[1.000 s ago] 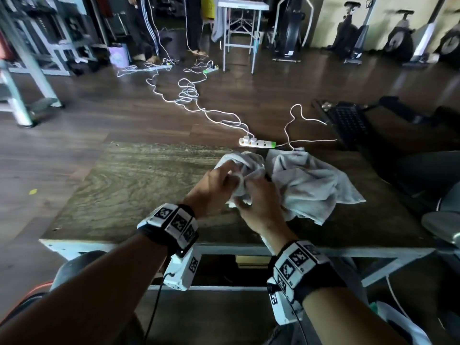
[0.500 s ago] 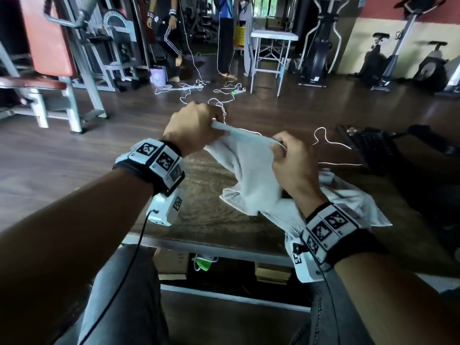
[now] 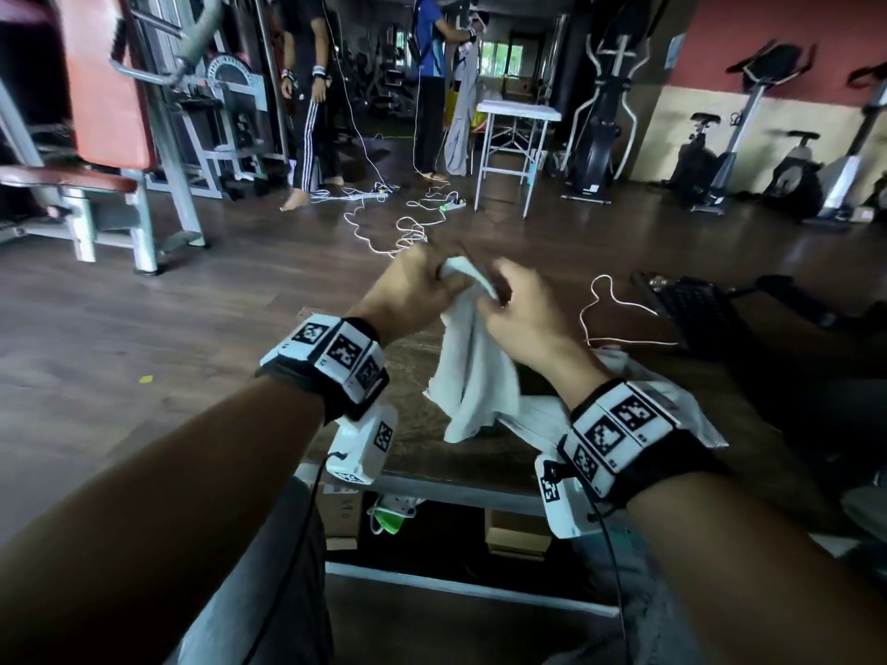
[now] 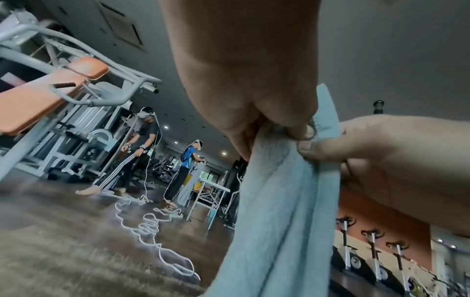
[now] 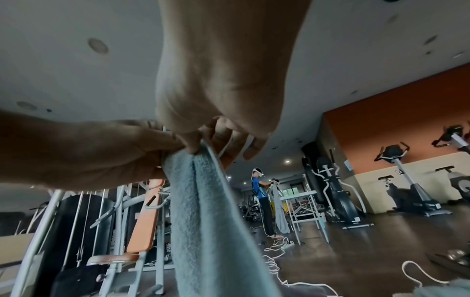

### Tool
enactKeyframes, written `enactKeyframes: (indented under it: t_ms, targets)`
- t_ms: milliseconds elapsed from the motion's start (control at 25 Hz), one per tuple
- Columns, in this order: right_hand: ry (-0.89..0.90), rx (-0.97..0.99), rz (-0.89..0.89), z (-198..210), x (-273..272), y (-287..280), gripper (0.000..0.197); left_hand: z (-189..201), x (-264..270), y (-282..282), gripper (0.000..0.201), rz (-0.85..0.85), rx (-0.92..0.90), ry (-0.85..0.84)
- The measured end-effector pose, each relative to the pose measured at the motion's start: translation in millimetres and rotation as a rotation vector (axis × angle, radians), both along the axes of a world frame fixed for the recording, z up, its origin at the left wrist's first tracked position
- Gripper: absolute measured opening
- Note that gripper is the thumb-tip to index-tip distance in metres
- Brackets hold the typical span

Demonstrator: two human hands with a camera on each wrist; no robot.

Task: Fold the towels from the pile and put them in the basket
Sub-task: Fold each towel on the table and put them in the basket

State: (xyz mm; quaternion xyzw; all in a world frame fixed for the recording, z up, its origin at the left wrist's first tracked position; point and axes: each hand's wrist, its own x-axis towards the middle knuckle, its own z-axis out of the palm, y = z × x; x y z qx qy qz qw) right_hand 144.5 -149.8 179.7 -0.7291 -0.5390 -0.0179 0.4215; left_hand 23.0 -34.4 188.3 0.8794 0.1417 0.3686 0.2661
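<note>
I hold a white towel (image 3: 475, 376) up above the wooden table (image 3: 408, 443); it hangs bunched from its top edge. My left hand (image 3: 441, 280) pinches that edge, and in the left wrist view the left hand (image 4: 284, 130) has thumb and fingers closed on the towel (image 4: 279, 211). My right hand (image 3: 494, 300) grips the same edge right beside it; in the right wrist view the right hand (image 5: 203, 144) holds the towel (image 5: 203, 211). More white towels (image 3: 672, 405) lie on the table at the right, partly behind my right wrist. No basket is in view.
A black keyboard (image 3: 691, 304) and a white cable (image 3: 614, 309) lie at the table's far right. Cardboard boxes (image 3: 518, 535) sit under the table. Beyond it are floor cords (image 3: 408, 228), a weight bench (image 3: 96, 184), a white folding table (image 3: 518, 117) and two standing people.
My hands were spread apart with the towel's edge stretched between them; now they have come together, and the towel hangs bunched below them.
</note>
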Motion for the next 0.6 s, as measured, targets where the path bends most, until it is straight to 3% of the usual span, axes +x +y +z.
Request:
enactKeyframes:
  t_ms: [120, 240, 320, 400, 520, 600]
  targets:
    - [0.008, 0.042, -0.12, 18.4, 3.9, -1.6, 0.015, -6.1, -2.1, -9.9, 0.024, -0.052, -0.159, 0.044]
    - [0.145, 0.221, -0.275, 35.6, 24.3, -10.7, 0.019, -19.6, -10.9, -6.6, 0.028, -0.146, -0.18, 0.271]
    - [0.242, 0.272, -0.379, 39.0, 46.4, -15.1, 0.023, -29.7, -15.1, 2.0, 0.039, -0.064, -0.164, 0.344]
    - [0.265, 0.143, -0.414, 29.1, 64.9, -19.3, 0.029, -33.6, -14.1, 4.0, 0.048, 0.07, -0.165, 0.262]
    - [0.082, 0.066, -0.202, -2.7, 58.9, -27.6, 0.054, -27.1, 5.5, -6.9, 0.044, 0.093, -0.188, 0.14]
    - [-0.096, 0.013, 0.004, -22.8, 49.9, -23.8, 0.056, -23.0, 23.4, -20.0, 0.041, 0.01, -0.172, 0.162]
